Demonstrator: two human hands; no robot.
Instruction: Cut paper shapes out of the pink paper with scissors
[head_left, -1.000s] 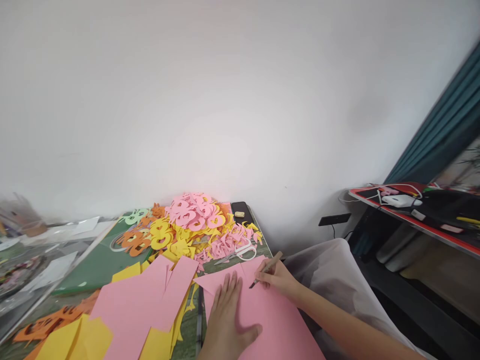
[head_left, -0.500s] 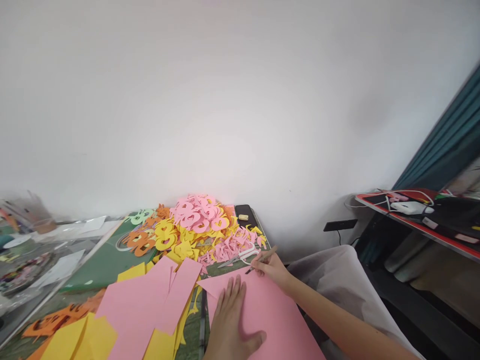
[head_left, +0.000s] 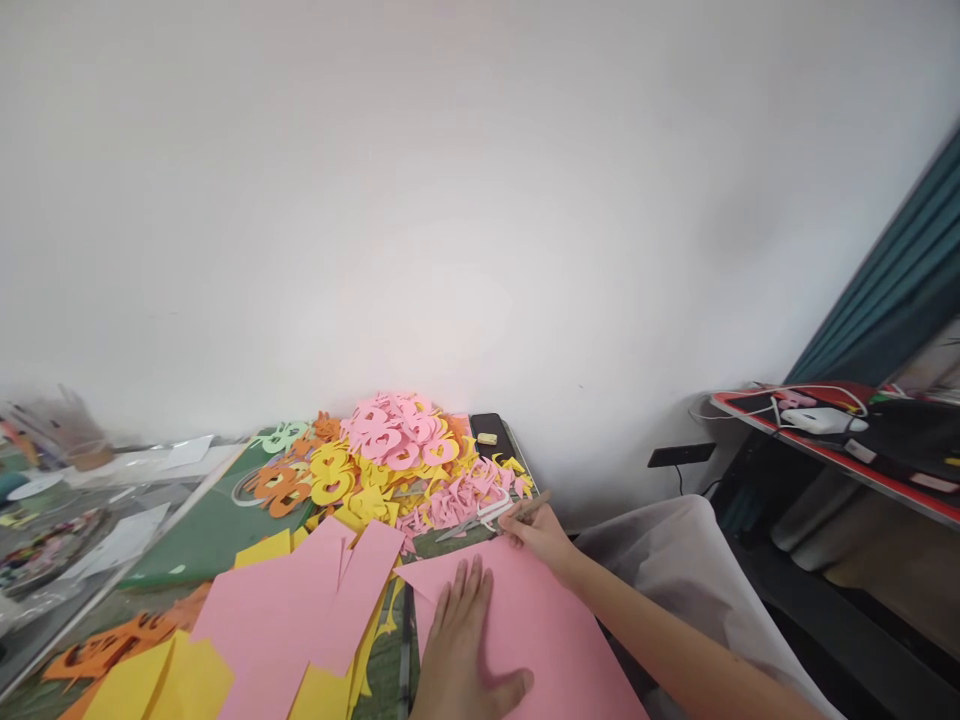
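My left hand point(head_left: 461, 645) lies flat with fingers stretched on a large pink paper sheet point(head_left: 540, 640) at the near edge of the table. At the sheet's far corner my right hand point(head_left: 541, 535) is closed around a thin brown craft knife point(head_left: 525, 508), its tip by the paper's edge. White-handled scissors point(head_left: 480, 517) lie just beyond that hand.
A heap of pink, yellow and orange paper cut-outs point(head_left: 390, 455) covers a green cutting mat point(head_left: 210, 525). Loose pink sheets point(head_left: 292, 600) and yellow sheets point(head_left: 150, 680) lie to the left. A black phone point(head_left: 489, 436) sits near the wall. A red-edged shelf point(head_left: 840, 440) stands at right.
My right hand with the knife has slid away from me, from the middle of the pink sheet to its far corner. My left hand has stayed flat on the sheet.
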